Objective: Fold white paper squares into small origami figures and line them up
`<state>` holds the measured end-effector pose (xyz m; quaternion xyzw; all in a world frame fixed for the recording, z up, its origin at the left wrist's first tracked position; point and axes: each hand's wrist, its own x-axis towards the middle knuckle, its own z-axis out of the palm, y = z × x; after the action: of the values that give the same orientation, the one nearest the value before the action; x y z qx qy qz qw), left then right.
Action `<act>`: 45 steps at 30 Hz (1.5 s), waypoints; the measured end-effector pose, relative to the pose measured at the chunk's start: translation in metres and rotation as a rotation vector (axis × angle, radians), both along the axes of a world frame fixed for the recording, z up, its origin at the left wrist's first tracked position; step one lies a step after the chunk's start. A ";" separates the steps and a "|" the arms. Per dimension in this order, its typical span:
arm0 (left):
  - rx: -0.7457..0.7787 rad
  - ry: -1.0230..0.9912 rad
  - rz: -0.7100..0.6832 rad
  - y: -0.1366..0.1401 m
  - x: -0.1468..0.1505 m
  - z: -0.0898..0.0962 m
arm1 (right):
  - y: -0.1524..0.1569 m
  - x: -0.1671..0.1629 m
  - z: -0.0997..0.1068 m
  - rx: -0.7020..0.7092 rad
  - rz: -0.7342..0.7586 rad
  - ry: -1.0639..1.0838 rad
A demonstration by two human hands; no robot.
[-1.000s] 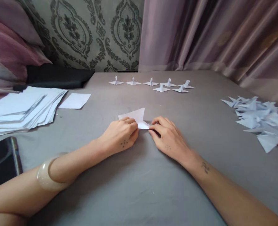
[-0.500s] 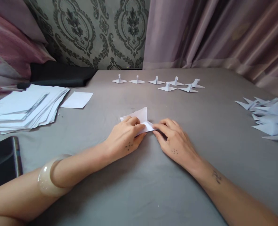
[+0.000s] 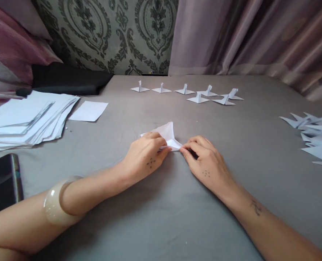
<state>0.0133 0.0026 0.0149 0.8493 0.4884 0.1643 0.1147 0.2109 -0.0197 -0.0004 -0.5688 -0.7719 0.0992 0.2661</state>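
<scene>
A partly folded sheet of white paper (image 3: 164,131) lies on the grey cloth in the middle, with one flap raised to a point. My left hand (image 3: 147,154) is closed on its left and near side, fingers curled over the paper and thumb at the near edge. At the paper's right corner, my right hand (image 3: 204,157) pinches the tip between thumb and fingers. The left fingers cover part of the folds.
Several folded paper figures (image 3: 199,98) stand in rows at the back. A paper stack (image 3: 27,119) and a single sheet (image 3: 89,111) lie left, above a dark phone (image 3: 3,185). More pointed paper pieces (image 3: 320,136) are heaped at right. Black cloth (image 3: 68,78) lies at back left.
My right thumb and fingers have closed together on the paper's right corner. My left hand still holds the paper, its fingers slightly shifted. The whole view has moved a little.
</scene>
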 end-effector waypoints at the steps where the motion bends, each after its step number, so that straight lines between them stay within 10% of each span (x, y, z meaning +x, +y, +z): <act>1: -0.011 -0.009 0.011 0.001 0.001 0.000 | 0.001 -0.001 0.000 -0.003 -0.007 -0.001; 25: -0.053 0.036 0.030 0.011 0.008 0.006 | 0.007 0.009 0.003 -0.032 -0.062 0.180; 32: -0.057 0.010 0.026 0.011 0.007 0.006 | -0.007 -0.007 0.005 0.033 0.184 0.104; 45: -0.019 0.143 -0.310 0.023 -0.030 0.024 | -0.016 -0.007 0.006 0.002 0.231 -0.123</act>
<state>-0.0166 0.0258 0.0385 0.9229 0.3599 0.0791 0.1116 0.2042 -0.0357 0.0052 -0.4807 -0.8473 0.0935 0.2055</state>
